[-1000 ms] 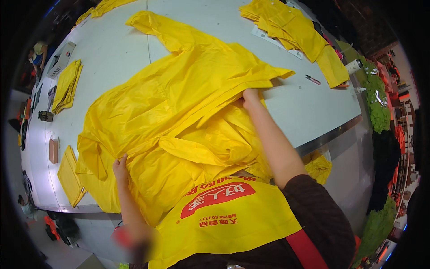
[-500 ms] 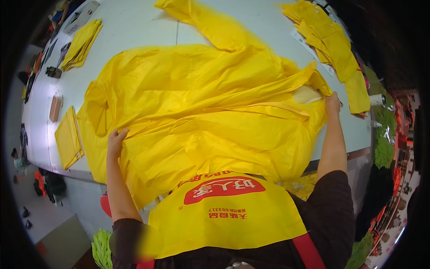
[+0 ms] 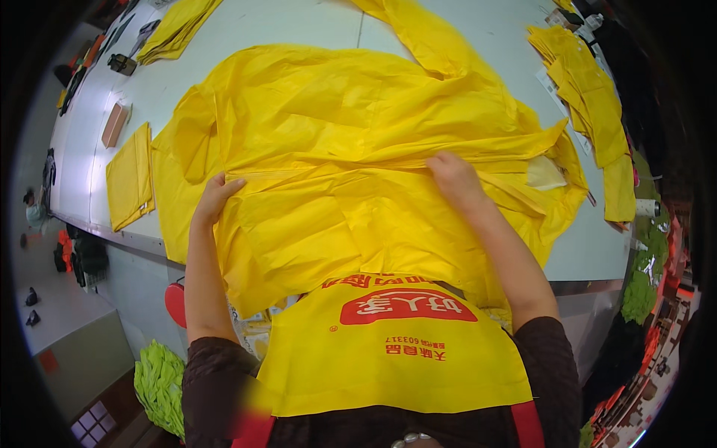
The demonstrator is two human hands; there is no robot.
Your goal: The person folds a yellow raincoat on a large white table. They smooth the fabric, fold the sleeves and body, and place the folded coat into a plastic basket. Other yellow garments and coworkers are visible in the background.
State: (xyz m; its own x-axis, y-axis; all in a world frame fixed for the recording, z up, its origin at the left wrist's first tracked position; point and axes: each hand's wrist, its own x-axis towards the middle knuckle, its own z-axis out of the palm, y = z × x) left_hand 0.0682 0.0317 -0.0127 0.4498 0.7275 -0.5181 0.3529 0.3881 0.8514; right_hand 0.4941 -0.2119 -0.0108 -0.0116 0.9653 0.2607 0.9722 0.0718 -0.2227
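A large yellow garment of thin, crinkled sheet, like a raincoat [image 3: 321,112], lies spread over the pale table [image 3: 291,26] in front of me. One sleeve-like strip stretches toward the far edge. Two long edges run side by side across its middle. My left hand [image 3: 215,200] is closed on these edges at the left, thumb and fingers pinching the sheet. Farther along, right of the middle, my right hand [image 3: 455,181] has its fingers closed on the same line of edges. A whitish patch shows in an opening at the garment's right end.
Folded yellow pieces [image 3: 129,179] lie at the left, with a small brown box [image 3: 114,125] and a black object [image 3: 122,65] beyond. Another yellow stack [image 3: 179,30] is farther back. Along the right edge lie a yellow pile [image 3: 586,89] and a white spool [image 3: 647,207]. Green material [image 3: 160,381] bulges below left.
My right hand has left the garment's right end and moved left to its middle edges. My left hand still pinches the left part. The view has shifted slightly.
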